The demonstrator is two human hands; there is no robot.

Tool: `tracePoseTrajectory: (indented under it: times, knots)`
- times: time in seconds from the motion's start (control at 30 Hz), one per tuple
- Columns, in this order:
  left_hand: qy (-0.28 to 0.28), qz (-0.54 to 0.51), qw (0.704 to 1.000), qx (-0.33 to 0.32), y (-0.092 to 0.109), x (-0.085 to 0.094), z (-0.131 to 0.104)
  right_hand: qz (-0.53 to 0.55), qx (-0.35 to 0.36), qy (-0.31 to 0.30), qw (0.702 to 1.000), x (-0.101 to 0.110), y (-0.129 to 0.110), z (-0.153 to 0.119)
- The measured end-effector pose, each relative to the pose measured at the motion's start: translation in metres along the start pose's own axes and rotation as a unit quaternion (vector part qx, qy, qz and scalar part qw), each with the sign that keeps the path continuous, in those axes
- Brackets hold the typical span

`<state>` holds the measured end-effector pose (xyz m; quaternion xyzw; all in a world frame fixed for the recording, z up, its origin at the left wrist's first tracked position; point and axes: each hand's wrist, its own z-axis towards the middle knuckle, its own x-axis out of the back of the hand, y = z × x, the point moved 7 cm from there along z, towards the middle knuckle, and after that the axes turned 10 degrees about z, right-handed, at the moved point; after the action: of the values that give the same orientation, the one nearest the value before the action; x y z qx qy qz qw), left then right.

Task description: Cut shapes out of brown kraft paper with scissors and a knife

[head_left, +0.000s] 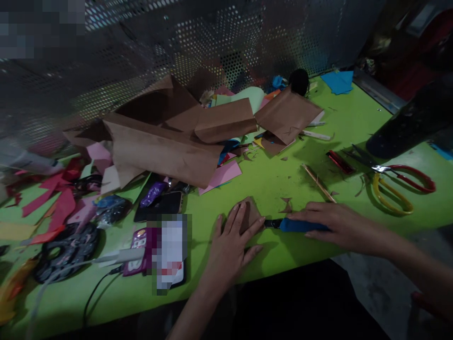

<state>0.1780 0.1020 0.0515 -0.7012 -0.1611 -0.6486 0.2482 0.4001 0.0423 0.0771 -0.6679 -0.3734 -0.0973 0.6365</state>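
Broadly, a green table (354, 118), left hand (231, 240) at its near side, fingers spread flat, right hand (335, 221) to its right, fingers clamped on a blue-handled knife (295, 225), long axis left to right, blade pointing left, brown paper (252, 215) under the left fingers.

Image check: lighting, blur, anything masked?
Head view: dim overall, dark cylinder nearly lost in shadow; light speckling the perforated metal panel; pivot glint on the scissors. Also head view: soft shadow beside the left hand, left edge blurred, pixel blocks over the phone and top-left corner.
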Motion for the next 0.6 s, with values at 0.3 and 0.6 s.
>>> tracePoseTrajectory:
  times: [0.3,0.6]
  knots:
    - [-0.006,0.014,1.000,0.000,0.001,0.000,0.001,-0.010,-0.004,0.021,1.000,-0.005,0.006,0.000]
    - [-0.015,0.015,1.000,0.003,0.003,0.003,0.001,0.008,-0.020,-0.021,1.000,-0.003,0.015,0.008]
